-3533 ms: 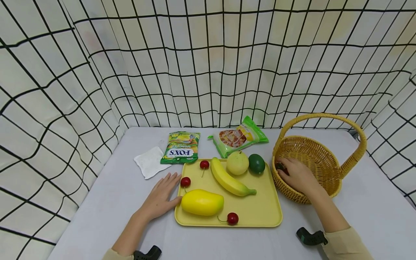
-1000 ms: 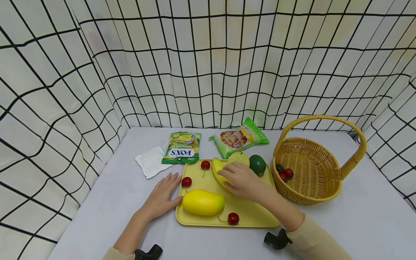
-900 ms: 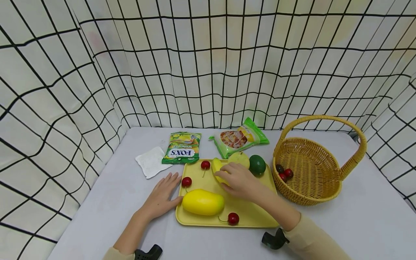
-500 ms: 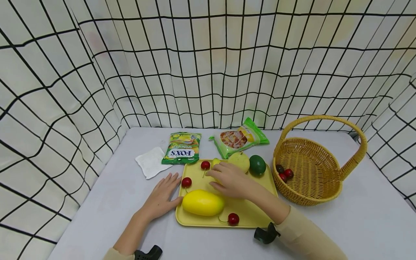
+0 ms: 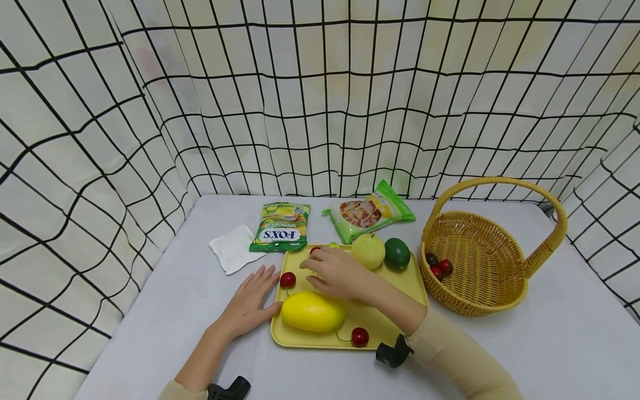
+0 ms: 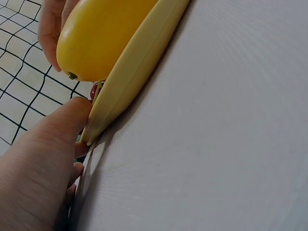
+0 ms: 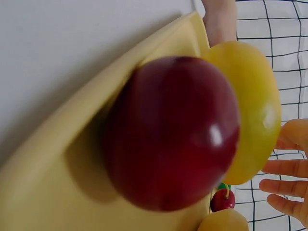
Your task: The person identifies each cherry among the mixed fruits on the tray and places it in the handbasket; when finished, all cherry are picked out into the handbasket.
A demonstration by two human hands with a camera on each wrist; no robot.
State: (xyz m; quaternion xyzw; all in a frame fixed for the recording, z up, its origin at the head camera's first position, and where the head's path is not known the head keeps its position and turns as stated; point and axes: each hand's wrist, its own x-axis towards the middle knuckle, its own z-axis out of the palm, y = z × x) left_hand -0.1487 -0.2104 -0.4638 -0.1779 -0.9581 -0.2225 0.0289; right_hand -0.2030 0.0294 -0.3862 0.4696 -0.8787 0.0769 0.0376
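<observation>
My left hand [image 5: 250, 305] lies flat on the white table, its thumb touching the left rim of the yellow tray [image 5: 400, 328]. In the left wrist view that thumb [image 6: 72, 115] meets the tray's edge below the mango. Over the tray's upper left my right hand [image 5: 337, 272] hovers, fingers extended and spread, holding nothing; it hides most of the banana and part of a cherry [image 5: 314, 250]. The yellow mango [image 5: 313, 312] lies just below it. Other cherries sit at the left rim [image 5: 287, 280] and front rim [image 5: 359, 336]; the front one looms large in the right wrist view.
A pear [image 5: 368, 251] and an avocado [image 5: 397, 254] sit at the tray's back right. To the right stands a wicker basket [image 5: 480, 250] with a tall handle and several small dark-red fruits [image 5: 440, 268]. Behind are a FOX'S bag [image 5: 281, 226], a green snack bag [image 5: 367, 214] and a white tissue [image 5: 234, 250].
My right hand has come from inside the basket to the tray, then moved left across the banana toward the back cherry. Small fruits show in the basket. My left hand stays put.
</observation>
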